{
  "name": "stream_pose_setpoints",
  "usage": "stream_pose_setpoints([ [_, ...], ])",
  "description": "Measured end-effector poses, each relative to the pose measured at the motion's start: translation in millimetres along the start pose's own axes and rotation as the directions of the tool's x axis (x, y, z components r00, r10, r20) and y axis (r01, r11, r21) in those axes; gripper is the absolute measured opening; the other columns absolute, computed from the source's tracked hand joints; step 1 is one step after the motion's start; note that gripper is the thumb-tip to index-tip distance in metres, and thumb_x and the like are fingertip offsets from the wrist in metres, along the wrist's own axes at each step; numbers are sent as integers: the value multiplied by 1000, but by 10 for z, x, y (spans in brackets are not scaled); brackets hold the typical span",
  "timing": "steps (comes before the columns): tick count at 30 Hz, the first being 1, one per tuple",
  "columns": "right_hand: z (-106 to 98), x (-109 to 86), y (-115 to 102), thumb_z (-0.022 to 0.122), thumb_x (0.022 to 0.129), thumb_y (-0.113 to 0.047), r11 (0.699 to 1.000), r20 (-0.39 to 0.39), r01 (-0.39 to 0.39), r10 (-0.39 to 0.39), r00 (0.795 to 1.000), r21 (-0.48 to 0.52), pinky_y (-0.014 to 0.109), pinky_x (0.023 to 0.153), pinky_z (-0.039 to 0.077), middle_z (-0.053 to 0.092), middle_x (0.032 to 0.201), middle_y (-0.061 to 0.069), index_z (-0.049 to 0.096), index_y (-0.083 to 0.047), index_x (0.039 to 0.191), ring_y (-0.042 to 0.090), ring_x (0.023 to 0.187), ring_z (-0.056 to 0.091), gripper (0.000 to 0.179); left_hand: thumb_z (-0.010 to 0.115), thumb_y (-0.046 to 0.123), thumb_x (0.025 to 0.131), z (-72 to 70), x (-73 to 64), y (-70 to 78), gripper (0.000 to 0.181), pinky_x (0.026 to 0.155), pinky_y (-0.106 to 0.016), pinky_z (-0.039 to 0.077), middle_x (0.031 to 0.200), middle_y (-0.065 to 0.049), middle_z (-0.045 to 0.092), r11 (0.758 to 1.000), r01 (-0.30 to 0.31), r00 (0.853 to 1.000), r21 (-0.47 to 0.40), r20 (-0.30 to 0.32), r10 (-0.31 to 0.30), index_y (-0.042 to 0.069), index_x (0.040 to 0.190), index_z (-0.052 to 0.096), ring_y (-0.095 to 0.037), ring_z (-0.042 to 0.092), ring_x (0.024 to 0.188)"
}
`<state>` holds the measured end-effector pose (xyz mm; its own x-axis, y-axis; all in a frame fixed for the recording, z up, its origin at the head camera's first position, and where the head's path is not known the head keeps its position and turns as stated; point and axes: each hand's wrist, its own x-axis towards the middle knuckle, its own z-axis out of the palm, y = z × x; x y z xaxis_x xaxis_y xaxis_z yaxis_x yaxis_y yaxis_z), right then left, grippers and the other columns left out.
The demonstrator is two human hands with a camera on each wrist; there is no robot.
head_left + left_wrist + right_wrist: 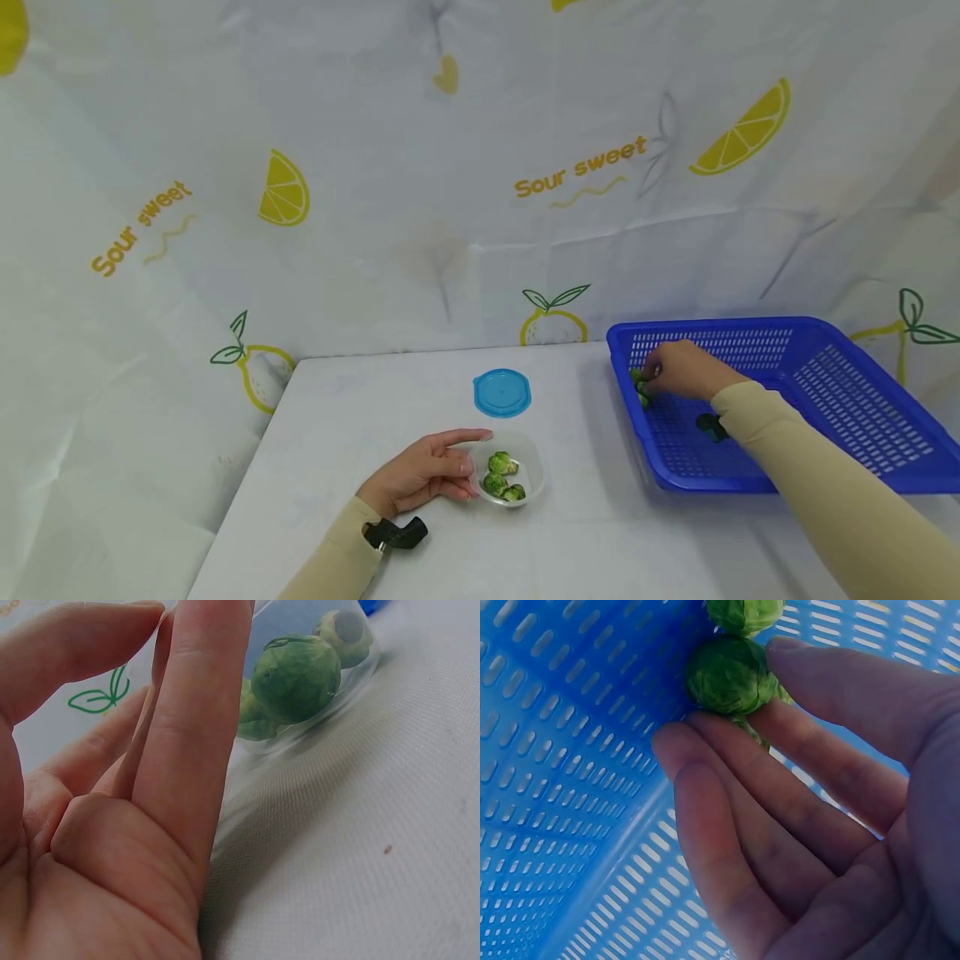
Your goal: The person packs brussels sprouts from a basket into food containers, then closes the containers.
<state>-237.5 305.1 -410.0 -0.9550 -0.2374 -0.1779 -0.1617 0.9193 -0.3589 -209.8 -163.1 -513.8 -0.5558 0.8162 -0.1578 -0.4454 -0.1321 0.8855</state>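
My left hand (431, 471) holds a small clear plastic bowl (534, 454) by its left side, one finger along the rim. Inside are 3 Brussels sprouts (495, 483), green with pale cut ends; through the bowl's wall some sprouts (296, 679) also show in the left wrist view. At the left end of the blue basket (645, 454), my right hand (686, 369) reaches inside. Its thumb and index finger pinch a Brussels sprout (731, 675), the other fingers lying below it. Another sprout (744, 615) sits just beyond, against the basket.
Behind the bowl lies a round blue lid (502, 393) on the white table (375, 400). The slotted basket walls rise around my right hand. A white cloth (375, 250) printed with lemons hangs behind the table.
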Motion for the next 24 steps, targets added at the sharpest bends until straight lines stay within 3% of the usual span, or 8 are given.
stream_pose_setpoints([
  [5, 1, 17, -4, 83, 90, -19, 999, -5, -32, 32, 999, 0, 55, 84, 64, 80, 103, 18, 81, 2, 104, 36, 97, 74, 25, 63, 3, 107, 9, 0, 15, 63, 85, -30, 69, 97, -5, 82, 1000, 3, 1000, 4, -6, -3, 5, 166, 40, -16, 82, 89],
  [17, 31, 58, 4, 83, 92, -18, 994, 19, -105, 105, 994, 35, 43, 71, 62, 77, 95, 15, 78, 2, 99, 26, 83, 70, 21, 64, 4, 106, 10, 3, 23, 64, 84, -30, 69, 97, -4, 81, 1000, -3, 1000, 16, -13, 3, 5, 166, 41, -16, 82, 89],
  [24, -26, -18, 24, 85, 90, -22, 997, 8, -57, 57, 998, 56, 45, 74, 62, 78, 97, 13, 80, 0, 100, 26, 86, 70, 24, 66, 6, 106, 12, 2, 16, 65, 84, -29, 69, 96, -5, 81, 1000, -3, 1000, 15, -18, 3, 5, 166, 40, -16, 82, 89],
])
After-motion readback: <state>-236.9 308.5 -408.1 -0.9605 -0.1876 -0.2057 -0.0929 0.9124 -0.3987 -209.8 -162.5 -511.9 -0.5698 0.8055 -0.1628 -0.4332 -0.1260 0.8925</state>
